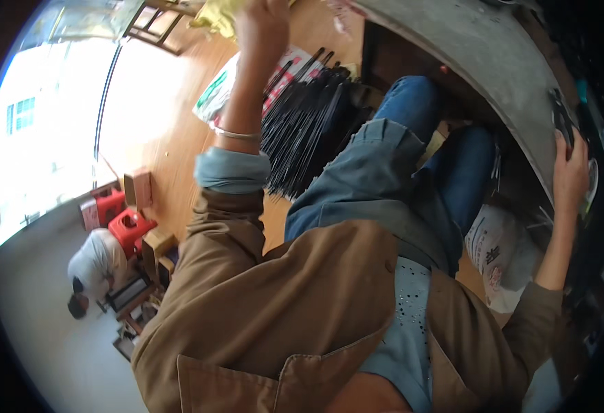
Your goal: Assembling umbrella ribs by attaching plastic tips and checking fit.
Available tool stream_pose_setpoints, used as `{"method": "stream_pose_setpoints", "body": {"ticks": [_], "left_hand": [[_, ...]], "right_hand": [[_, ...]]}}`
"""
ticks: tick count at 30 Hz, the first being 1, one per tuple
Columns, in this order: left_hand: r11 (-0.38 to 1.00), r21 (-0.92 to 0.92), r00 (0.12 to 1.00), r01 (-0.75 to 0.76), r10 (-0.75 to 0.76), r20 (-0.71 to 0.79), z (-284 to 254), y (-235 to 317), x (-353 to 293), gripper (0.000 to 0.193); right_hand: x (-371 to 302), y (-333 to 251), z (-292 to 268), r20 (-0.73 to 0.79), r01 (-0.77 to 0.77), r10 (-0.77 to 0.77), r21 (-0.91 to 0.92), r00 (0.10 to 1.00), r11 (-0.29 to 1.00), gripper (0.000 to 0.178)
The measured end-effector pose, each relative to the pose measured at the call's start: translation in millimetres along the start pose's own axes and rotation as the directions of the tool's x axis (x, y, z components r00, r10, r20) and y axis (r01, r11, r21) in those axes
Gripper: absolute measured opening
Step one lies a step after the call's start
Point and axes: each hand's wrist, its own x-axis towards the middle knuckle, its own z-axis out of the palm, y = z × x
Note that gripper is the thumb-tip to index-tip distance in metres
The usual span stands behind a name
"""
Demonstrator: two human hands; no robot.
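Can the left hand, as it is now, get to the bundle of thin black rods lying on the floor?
Probably yes. The left hand is raised near a yellow cloth, and the bundle of black rods lies just beside the forearm, with nothing between them. The hand would only need to come down and right.
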Motion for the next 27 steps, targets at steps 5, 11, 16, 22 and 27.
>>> {"method": "stream_pose_setpoints", "body": {"ticks": [5,11,16,22,27], "left_hand": [[0.399,-0.896,0.981,0.194,-0.069,0.181,110,141,-48,0.039],[0.148,-0.568,0.584,0.809,-0.110,0.804,269,196,-118,0.060],[0.289,-0.653,0.707,0.700,-0.150,0.691,234,247,-89,0.059],[0.348,-0.514,0.591,0.784,-0.164,0.790,226,225,-89,0.075],[0.574,-0.372,0.535,0.729,-0.140,0.833,220,227,-89,0.083]], "right_hand": [[-11,-7,-26,-0.248,0.184,-0.153,0.103,0.957,0.978,0.036],[-33,52,-42,-0.340,-0.058,0.069,0.042,0.938,0.997,0.022],[-88,178,-74,-0.324,-0.400,0.336,-0.155,0.885,0.903,0.011],[-52,200,-51,-0.005,-0.670,0.670,-0.023,0.743,0.742,0.033],[-2,215,-19,0.133,-0.739,0.754,-0.153,0.643,0.656,0.049]]}}
